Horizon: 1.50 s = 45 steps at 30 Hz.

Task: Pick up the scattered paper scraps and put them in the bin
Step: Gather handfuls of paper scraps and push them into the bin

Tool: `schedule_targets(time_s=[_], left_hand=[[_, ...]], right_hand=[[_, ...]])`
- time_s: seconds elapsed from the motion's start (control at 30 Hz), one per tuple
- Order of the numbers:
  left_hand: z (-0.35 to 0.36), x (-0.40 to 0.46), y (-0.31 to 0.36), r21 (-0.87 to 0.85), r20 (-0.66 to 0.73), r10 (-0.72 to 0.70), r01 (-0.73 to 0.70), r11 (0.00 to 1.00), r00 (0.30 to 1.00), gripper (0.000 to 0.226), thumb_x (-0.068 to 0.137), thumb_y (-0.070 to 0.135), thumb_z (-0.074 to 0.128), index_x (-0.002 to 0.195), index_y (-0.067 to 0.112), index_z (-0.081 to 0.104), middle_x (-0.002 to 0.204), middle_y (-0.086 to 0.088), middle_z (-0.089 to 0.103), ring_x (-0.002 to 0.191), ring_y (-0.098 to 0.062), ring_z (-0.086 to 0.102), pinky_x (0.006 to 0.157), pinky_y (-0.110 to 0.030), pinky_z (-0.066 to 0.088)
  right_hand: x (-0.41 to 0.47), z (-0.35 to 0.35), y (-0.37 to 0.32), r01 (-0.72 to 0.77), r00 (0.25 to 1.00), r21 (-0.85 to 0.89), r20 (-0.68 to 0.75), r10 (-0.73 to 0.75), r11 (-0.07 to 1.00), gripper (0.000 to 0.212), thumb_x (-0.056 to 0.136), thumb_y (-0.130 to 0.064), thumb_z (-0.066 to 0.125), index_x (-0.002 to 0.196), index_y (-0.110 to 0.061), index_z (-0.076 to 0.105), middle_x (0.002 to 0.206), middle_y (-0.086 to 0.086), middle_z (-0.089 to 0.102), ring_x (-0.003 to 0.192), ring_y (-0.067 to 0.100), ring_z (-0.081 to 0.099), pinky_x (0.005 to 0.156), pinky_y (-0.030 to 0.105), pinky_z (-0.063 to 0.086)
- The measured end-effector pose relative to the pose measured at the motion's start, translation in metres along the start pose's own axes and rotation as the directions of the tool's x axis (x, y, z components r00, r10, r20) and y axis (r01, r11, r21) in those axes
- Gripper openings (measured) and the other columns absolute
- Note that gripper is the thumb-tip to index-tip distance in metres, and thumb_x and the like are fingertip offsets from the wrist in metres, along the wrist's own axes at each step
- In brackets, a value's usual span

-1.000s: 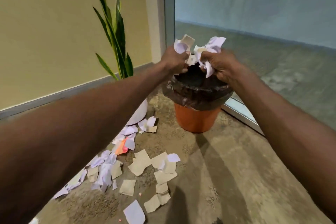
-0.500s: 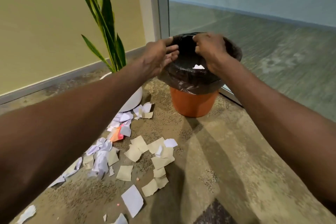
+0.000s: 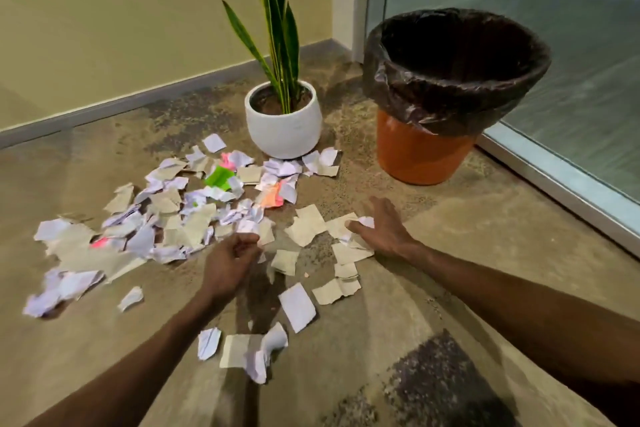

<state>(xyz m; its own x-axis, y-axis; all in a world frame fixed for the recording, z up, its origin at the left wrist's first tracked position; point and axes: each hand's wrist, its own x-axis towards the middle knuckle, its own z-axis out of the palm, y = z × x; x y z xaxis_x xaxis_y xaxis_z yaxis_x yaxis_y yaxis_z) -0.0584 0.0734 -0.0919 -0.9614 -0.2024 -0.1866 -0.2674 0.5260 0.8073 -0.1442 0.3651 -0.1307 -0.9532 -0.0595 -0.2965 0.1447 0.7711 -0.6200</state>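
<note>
— What can't you make out from here?

— My left hand point(image 3: 230, 262) has its fingers curled under, so I can't tell whether they pinch anything. The right hand point(image 3: 382, 230) covers part of the tan scraps point(image 3: 349, 251) beneath it.

— And the bin point(image 3: 446, 94)?

— Its inside is too dark to read. The plant point(image 3: 273, 28) is cut off by the top edge, and the left end of the paper pile point(image 3: 65, 274) is smeared with blur.

Both your arms reach forward and down, bare to the wrist. Your left hand point(image 3: 228, 262) hovers low with its fingers curled inward, thumb near the fingertips; what it holds, if anything, is unclear. Your right hand point(image 3: 382, 227) lies palm down, fingers spread forward, thumb pointing left.
</note>
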Motion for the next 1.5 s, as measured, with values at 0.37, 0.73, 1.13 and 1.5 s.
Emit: schedule_targets(time_s=[0.37,0.73,1.13,1.5], left_hand=[[0.027,-0.133,-0.097,0.667,0.208,0.239,-0.317,0.675,0.948,0.123,0.051,0.1,0.046,0.153,0.036,0.023,0.164,-0.011,0.001,0.15,-0.037,-0.004,0.109,-0.071,0.014],[0.028,-0.075,-0.098,0.687,-0.122,0.031,0.062,0.724,0.992,0.074,0.087,0.079,0.026,0.151,0.044,0.01,0.163,-0.012,-0.006,0.149,-0.038,-0.003,0.11,-0.068,0.016],[-0.068,-0.015,-0.137,0.288,-0.518,-0.205,0.396,0.872,0.83,0.097,0.082,0.079,0.039,0.154,0.023,0.005,0.158,-0.03,-0.001,0.148,-0.04,-0.006,0.117,-0.055,0.0],[-0.071,0.039,-0.113,0.128,-0.456,-0.027,0.095,0.987,0.889,0.057,0.097,0.058,0.04,0.079,0.011,0.065,0.082,-0.011,0.066,0.08,-0.029,0.059,0.069,-0.037,0.043]], right_hand=[[-0.029,0.088,-0.008,0.179,0.981,-0.057,-0.068,-0.183,0.982,0.09,0.089,-0.067,0.048,0.157,-0.019,0.014,0.167,0.007,0.002,0.154,0.024,0.0,0.124,0.044,0.005],[-0.062,0.07,-0.015,0.635,0.769,-0.163,0.234,-0.595,0.755,0.116,0.07,-0.088,0.05,0.158,-0.029,0.002,0.166,0.001,-0.018,0.153,0.024,-0.014,0.122,0.057,0.005],[-0.019,0.089,-0.049,0.65,0.721,-0.494,0.16,-0.675,0.577,0.09,0.089,-0.076,0.034,0.159,-0.023,0.012,0.166,0.012,-0.011,0.153,0.031,-0.008,0.12,0.06,0.005],[0.027,0.086,-0.052,0.407,0.907,-0.106,0.167,-0.387,0.907,0.089,0.085,-0.074,0.049,0.153,-0.021,0.027,0.158,0.008,0.028,0.146,0.028,0.026,0.116,0.041,0.025]])
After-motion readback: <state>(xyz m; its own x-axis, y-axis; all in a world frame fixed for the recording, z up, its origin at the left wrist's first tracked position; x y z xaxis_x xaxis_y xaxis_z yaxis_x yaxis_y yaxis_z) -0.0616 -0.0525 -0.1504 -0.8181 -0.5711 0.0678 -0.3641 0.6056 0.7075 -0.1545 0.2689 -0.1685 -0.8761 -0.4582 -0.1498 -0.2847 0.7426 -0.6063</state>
